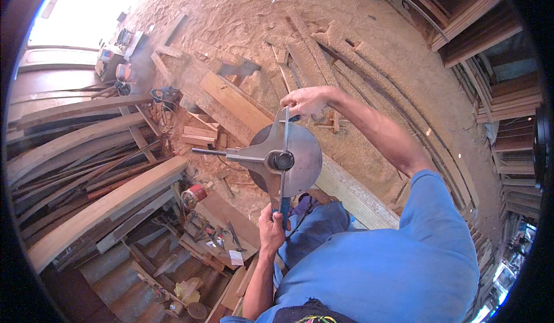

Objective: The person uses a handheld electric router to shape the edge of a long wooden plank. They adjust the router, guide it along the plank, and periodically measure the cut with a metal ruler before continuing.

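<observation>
In front of me is a tool with a round grey metal disc [310, 153] and a three-armed metal frame [254, 154] across it. A round hub sits at the middle, and a dark rod [209, 151] sticks out to the left. My left hand [271, 228] is closed around a blue handle [281, 205] at the near end. My right hand [306, 101] grips the far end of the frame, where a bit of dark blue shows below the fingers. The exact kind of tool cannot be made out.
A long wooden beam [234, 101] runs under the disc. Boards lie on sawdust-covered ground beyond it. Curved timber [75, 127] is stacked at left, above a low wooden bench [231, 219] with small tools and a red can [195, 194]. Stacked panels [511, 95] stand at right.
</observation>
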A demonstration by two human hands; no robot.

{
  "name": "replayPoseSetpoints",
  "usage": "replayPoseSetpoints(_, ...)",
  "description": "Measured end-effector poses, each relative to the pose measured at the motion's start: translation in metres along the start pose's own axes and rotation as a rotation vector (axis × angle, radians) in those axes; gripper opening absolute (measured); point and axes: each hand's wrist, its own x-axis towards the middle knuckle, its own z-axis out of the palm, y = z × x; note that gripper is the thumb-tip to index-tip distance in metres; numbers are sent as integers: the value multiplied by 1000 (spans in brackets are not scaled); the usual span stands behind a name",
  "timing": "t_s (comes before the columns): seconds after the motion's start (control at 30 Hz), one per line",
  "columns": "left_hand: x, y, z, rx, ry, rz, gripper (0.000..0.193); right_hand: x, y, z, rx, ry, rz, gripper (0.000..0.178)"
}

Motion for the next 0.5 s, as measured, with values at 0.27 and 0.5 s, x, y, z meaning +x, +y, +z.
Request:
replayPoseSetpoints(0.27, 0, -2, -1, 35, 25, 1, 80, -6, 10, -6, 340, -23, -224, 46)
replayPoseSetpoints(0.5, 1, -3, -2, 4, 6, -4, 79, -8, 4, 0, 327, -7, -315, 45)
